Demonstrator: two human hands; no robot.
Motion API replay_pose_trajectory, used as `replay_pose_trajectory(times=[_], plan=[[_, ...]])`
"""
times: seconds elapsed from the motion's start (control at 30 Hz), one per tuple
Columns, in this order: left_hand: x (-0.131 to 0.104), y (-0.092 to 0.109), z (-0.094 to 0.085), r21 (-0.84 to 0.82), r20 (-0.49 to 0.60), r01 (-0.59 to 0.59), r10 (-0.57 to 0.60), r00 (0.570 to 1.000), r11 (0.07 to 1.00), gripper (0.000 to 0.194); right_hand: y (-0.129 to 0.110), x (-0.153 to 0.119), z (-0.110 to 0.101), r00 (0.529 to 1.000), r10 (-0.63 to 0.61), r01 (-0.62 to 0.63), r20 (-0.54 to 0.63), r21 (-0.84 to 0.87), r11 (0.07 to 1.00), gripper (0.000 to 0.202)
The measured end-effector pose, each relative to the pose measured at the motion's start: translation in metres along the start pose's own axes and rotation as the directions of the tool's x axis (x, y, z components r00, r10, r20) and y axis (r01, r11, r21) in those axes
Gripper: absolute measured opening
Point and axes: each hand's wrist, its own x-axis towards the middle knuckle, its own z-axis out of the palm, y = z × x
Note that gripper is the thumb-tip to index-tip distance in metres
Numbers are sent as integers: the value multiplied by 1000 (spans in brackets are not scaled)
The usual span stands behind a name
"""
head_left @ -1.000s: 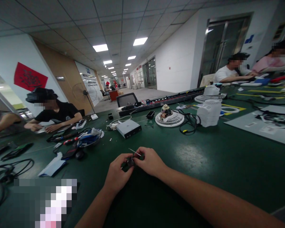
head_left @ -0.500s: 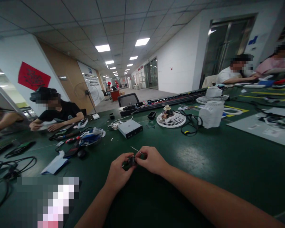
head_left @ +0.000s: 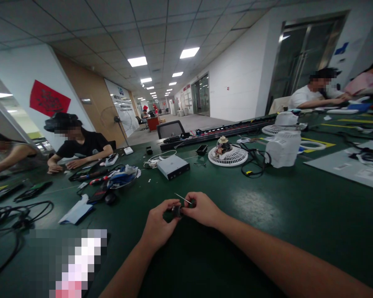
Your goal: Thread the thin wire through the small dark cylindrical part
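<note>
Two bare hands, one small dark part (head_left: pixel 176 211) and one thin rod (head_left: pixel 182 198) occupy the near middle of the bench. The left hand (head_left: pixel 159 223) pinches the dark part narrowly between thumb and fingers; the right hand (head_left: pixel 202 210) holds the rod in a close fingertip grip, its thumb at the part's right side. Beyond them lie one grey box-shaped drive (head_left: pixel 173 165), one open black tray (head_left: pixel 202 150), two white grilles (head_left: pixel 237 156) and two white housings (head_left: pixel 284 149); the nearer grille carries a motor-like assembly (head_left: pixel 224 145). Four co-workers sit around the bench, two on the left and two on the right.

The tabletop (head_left: pixel 224 252) is dark green, with a pale patch of reflected light right of the hands. Black cables (head_left: pixel 21 217) and a pale blue sheet (head_left: pixel 77 210) lie to the left, a grey mat (head_left: pixel 354 163) to the right. Behind stand an office chair (head_left: pixel 170 129) and a pedestal fan (head_left: pixel 116 120), under a tiled ceiling with lit panels.

The rod's long axis runs obliquely—its free end points forward and leftward, away from the wearer. The dark part sits between the two hands, below the rod; its own axis cannot be told, the fingers covering much of it.
</note>
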Motion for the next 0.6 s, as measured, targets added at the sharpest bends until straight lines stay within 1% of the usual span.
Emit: replay_pose_trajectory(times=[0.1, 0.17, 0.23, 0.27, 0.3, 0.33, 0.4, 0.47, 0.53, 0.6], plan=[[0, 0, 1, -24, 2, 11, -11, 1000, 1000, 44, -1, 0, 2, 1000, 13, -14, 24, 34, 999, 11], [0, 0, 2, -34, -1, 21, -21, 1000, 999, 45, -4, -1, -1, 1000, 6, -6, 26, 7, 1000, 11], [1, -1, 3, -22, -12, 35, -35, 999, 999, 43, -8, -3, -7, 999, -35, 35, 0, -96, 995, 14], [1, -2, 3, -8, -22, 47, -47, 999, 999, 42, -10, -4, -11, 997, -70, 66, -18, -182, 981, 18], [2, -2, 3, 9, -35, 63, -63, 997, 998, 42, -12, -4, -16, 993, -116, 101, -33, -294, 950, 20], [2, -3, 2, 28, -51, 83, -82, 995, 996, 42, -13, -5, -21, 987, -157, 134, -24, -404, 905, 20], [3, -5, 2, 62, -89, 128, -123, 988, 990, 42, -13, -5, -30, 979, -202, 178, 17, -546, 819, 21], [4, -5, 0, 82, -120, 168, -157, 980, 982, 40, -12, -5, -37, 970, -234, 224, 64, -601, 767, 21], [4, -5, 0, 87, -135, 184, -171, 976, 979, 37, -11, -5, -41, 954, -276, 291, 120, -599, 746, 22], [4, -4, 0, 82, -120, 178, -167, 979, 981, 36, -10, -6, -42, 932, -318, 359, 175, -578, 733, 22]])
